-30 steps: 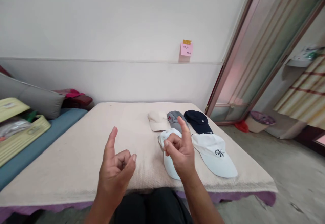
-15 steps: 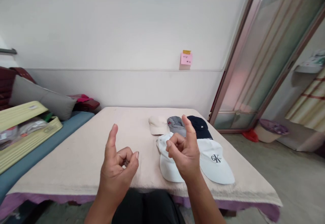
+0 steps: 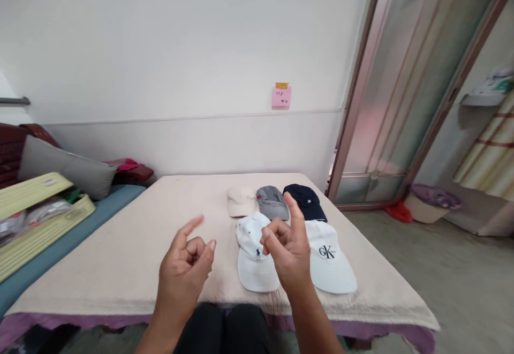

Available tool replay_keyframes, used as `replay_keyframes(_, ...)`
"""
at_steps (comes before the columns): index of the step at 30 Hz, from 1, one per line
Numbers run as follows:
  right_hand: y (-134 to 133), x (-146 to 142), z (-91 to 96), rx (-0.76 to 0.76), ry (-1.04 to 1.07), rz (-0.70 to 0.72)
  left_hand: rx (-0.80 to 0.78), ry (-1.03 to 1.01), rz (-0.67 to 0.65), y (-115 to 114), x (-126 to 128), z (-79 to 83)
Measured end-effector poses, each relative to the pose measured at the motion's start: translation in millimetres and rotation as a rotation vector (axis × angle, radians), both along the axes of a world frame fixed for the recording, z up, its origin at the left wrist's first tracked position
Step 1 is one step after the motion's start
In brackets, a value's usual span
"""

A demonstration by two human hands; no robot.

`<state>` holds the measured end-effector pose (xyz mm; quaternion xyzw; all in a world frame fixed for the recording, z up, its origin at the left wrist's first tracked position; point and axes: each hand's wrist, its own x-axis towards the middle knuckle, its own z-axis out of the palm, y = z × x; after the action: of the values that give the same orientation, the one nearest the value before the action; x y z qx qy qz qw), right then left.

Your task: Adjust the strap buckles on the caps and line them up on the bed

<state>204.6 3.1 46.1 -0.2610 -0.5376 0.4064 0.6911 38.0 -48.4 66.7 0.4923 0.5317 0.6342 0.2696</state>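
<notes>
I hold both hands up in front of me over the near edge of a cloth-covered table (image 3: 120, 268). On my left hand (image 3: 182, 268) the index finger points forward while the other fingers curl against the thumb, holding nothing. My right hand (image 3: 287, 247) has its index finger raised and the rest curled, also empty. Just behind my right hand lie two white caps, one with a small blue logo (image 3: 251, 249) and one with dark letters (image 3: 329, 257). Further back sit a cream cap (image 3: 240, 202), a grey cap (image 3: 272, 202) and a navy cap (image 3: 304, 200).
A yellow open case (image 3: 36, 215) with bagged items rests on a blue mat at the left, beside a grey cushion (image 3: 66, 169). A pink sticky note (image 3: 281, 96) is on the wall. A glass sliding door (image 3: 397, 91) and a basin (image 3: 431, 204) stand at the right.
My left index finger has tipped from upright to pointing forward. Both hands stay raised and curled. The view has shifted slightly, so the caps sit a little more to the left.
</notes>
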Motion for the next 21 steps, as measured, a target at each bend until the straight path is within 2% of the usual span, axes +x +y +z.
replay_keyframes(2, 12, 2, -20.2, -0.080, -0.027, 0.033, -0.060, 0.047, 0.012, 11, -4, -19.1)
replay_keyframes(4, 24, 3, -45.1, -0.183, -0.140, 0.042, -0.101, 0.116, 0.022, 23, -8, -43.5)
replay_keyframes(8, 38, 6, -100.9, -0.366, -0.242, 0.036, -0.234, 0.126, 0.001, 42, -15, -103.4)
replay_keyframes(11, 40, 13, -143.3, -0.540, -0.182, 0.014, -0.321, 0.101, -0.006, 44, -17, -152.7)
replay_keyframes(15, 35, 29, -194.7, -0.724, -0.108, -0.074, -0.410, 0.128, -0.018, 33, -21, -212.4)
replay_keyframes(18, 33, 36, -220.8, -0.836, -0.046, -0.185, -0.403, 0.211, -0.078, 23, -26, -242.1)
replay_keyframes(21, 32, 36, -232.5, -0.891, -0.059, -0.299, -0.359, 0.356, -0.151, 19, -31, -256.4)
